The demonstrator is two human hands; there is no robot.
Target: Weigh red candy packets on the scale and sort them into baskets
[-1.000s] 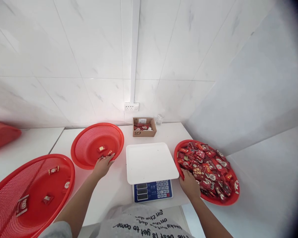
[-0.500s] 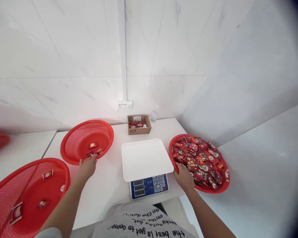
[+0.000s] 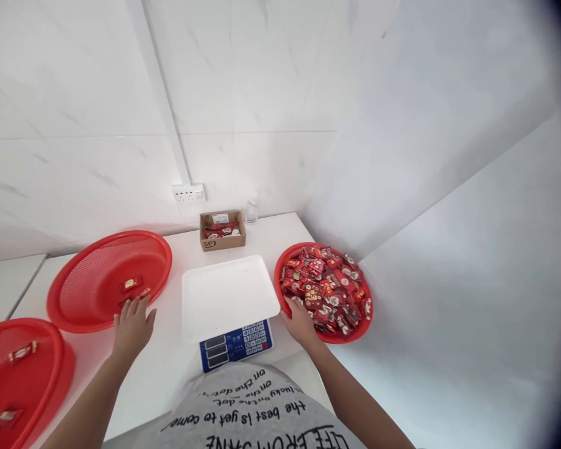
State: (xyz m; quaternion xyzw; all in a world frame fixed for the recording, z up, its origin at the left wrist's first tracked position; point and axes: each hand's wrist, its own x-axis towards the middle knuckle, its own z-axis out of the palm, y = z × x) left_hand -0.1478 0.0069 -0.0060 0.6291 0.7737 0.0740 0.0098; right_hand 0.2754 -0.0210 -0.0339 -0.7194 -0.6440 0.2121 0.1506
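My right hand (image 3: 301, 325) is closed on the near left rim of a red plastic basket (image 3: 279, 265) heaped with small red snack packets (image 3: 325, 284). On the left, my open left hand (image 3: 133, 330) has its fingers spread at the near rim of another red mesh basket (image 3: 81, 274). A few red packets (image 3: 131, 284) lie inside that basket, some partly behind my fingertips. Whether those fingers touch the rim or a packet I cannot tell. Between my hands stands a digital scale with a bare white tray (image 3: 229, 298) and a blue keypad panel (image 3: 236, 345).
A third red basket (image 3: 51, 390) with a few packets sits at the lower left, cut off by the frame. Behind the scale are a small cardboard box (image 3: 222, 243) of red packets and a clear container (image 3: 251, 212). A wall socket (image 3: 189, 193) is above the white table (image 3: 172, 349).
The view has turned right, so everything appears further left. My left hand's fingers have spread and show more fully. My right hand stays on the full basket's rim.
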